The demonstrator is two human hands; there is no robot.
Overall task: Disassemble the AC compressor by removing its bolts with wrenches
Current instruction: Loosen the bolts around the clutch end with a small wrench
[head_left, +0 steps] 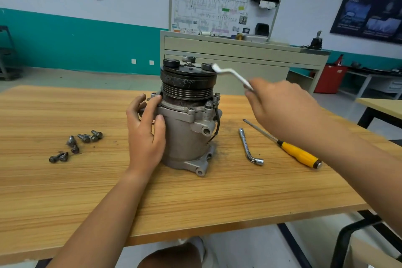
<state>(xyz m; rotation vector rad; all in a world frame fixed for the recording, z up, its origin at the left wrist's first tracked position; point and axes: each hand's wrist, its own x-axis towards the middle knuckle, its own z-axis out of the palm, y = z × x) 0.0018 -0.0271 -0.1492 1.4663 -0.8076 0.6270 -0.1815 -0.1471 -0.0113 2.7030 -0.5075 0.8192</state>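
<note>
On the surface [195, 198], mid-frame, the AC compressor [185, 137] is standing upright, your left hand [145, 135] wrapping round its body, probably bracing it against turning. Your right hand [280, 106] is gripping the wrench [238, 76], holding its head at the clutch top. Loose bolts [87, 137] are lying left, out of the way.

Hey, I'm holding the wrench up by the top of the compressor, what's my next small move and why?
Probably bring the wrench onto the centre nut on top. Its blurred head sits at the top's right edge, apparently on no fastener, your right hand grips it, and your left hand braces the compressor.
</note>
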